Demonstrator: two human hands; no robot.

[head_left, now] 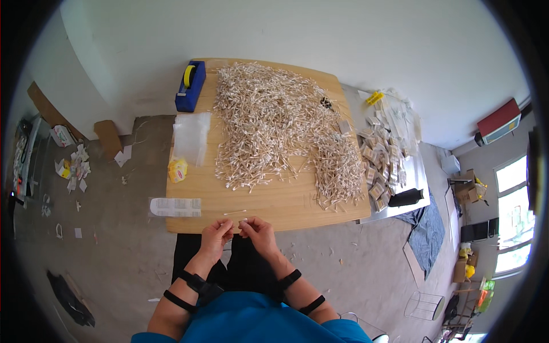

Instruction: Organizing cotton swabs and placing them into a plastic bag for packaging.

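Your left hand (pixel 217 233) and right hand (pixel 256 230) meet at the near edge of the wooden table (pixel 274 206), fingertips almost touching. Both are pinched shut on a small bundle of cotton swabs (pixel 237 223) held between them; only the pale tips show between the fingers, so the number of sticks cannot be told. The long axis of the bundle runs roughly left to right, parallel to the table's near edge, one end in each hand. Each forearm carries two black straps, and both forearms come up from the lower edge over a blue garment.

Just beyond the fingertips a single swab (pixel 235 212) lies on the bare wood, its long axis also nearly left to right, tilted slightly up to the right. To your left, a flat clear packet with printed labels (pixel 175 207) overhangs the table's near left corner. Farther out on that side lie a small yellow packet (pixel 178 170) and a clear plastic bag (pixel 191 137), the bag's long axis running away from you. At the far left corner stands a blue tape dispenser (pixel 190 86) with a yellow roll.

The large heap of cotton swabs (pixel 269 123) covers the middle and far part of the table, with a smaller lobe reaching toward the near right corner; its sticks point every way. On a white surface touching the table's right side lies a pile of small filled packets (pixel 382 154).
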